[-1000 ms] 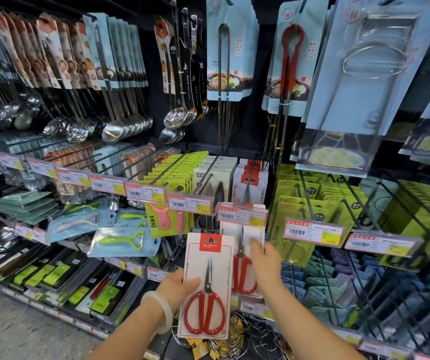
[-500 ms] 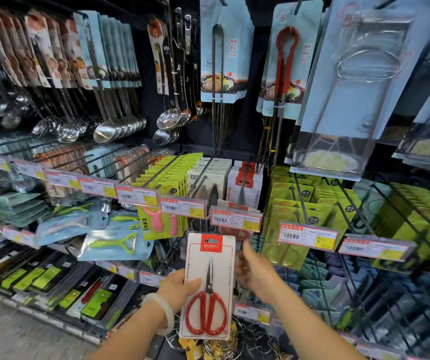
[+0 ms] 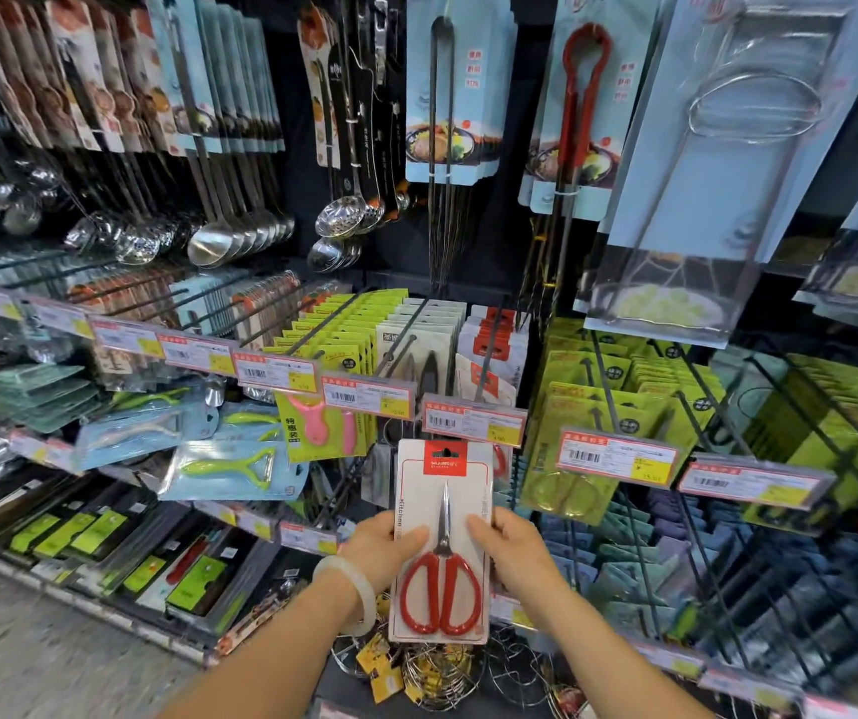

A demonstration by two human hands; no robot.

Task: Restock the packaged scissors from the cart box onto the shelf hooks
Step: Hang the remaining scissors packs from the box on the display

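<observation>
Head view: both hands are now gripping one scissors pack point(image 3: 441, 542), left hand point(image 3: 384, 546) and right hand point(image 3: 510, 550) pinching its edges, the right having just left the pack hanging behind. They are probably lifting its top slot toward the hook point(image 3: 486, 355) under the price tag point(image 3: 473, 420), though blur hides the hook's tip.

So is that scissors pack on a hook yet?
Cannot tell. Both hands hold the pack upright below a price tag; no hook shows through its hole.

Packaged scissors point(image 3: 442, 542): white card, red header, red-handled pair with blades pointing up. Held upright, header above both grips, handles below; left hand point(image 3: 382, 550) and right hand point(image 3: 512, 555) pinch opposite edges at mid-height.
</observation>
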